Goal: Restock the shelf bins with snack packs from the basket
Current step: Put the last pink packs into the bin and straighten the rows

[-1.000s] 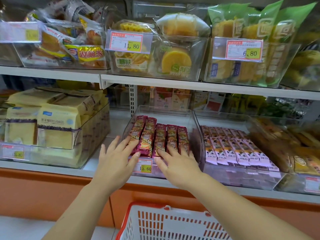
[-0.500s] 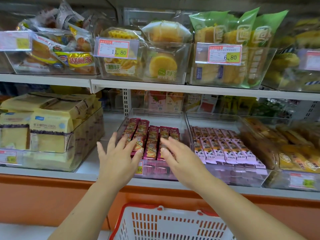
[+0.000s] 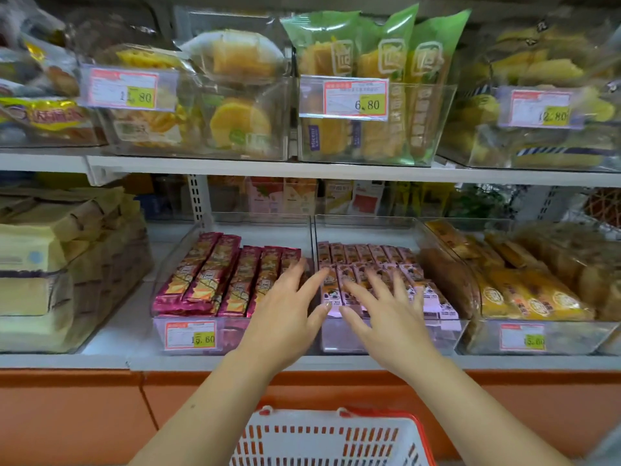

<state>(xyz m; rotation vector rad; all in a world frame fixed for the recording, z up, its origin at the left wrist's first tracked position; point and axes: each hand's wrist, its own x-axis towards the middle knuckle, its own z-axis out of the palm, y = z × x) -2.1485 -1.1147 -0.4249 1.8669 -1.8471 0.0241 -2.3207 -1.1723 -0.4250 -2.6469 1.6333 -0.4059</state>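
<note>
The fingers [image 3: 314, 282] of your left hand [image 3: 282, 317] are spread, holding nothing, over the right edge of the maroon snack packs [image 3: 215, 277] lying in a clear bin [image 3: 174, 260]. Your right hand [image 3: 389, 317] is splayed and empty too, over the pink snack packs [image 3: 369, 255] in the neighbouring bin [image 3: 447, 334] at three o'clock. The basket [image 3: 322, 438] sits at six o'clock.

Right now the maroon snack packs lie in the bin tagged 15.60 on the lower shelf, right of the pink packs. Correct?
Wrong side. The head view shows the maroon snack packs in the bin tagged 15.60 on the lower shelf, left of the pink packs, not right.
</note>
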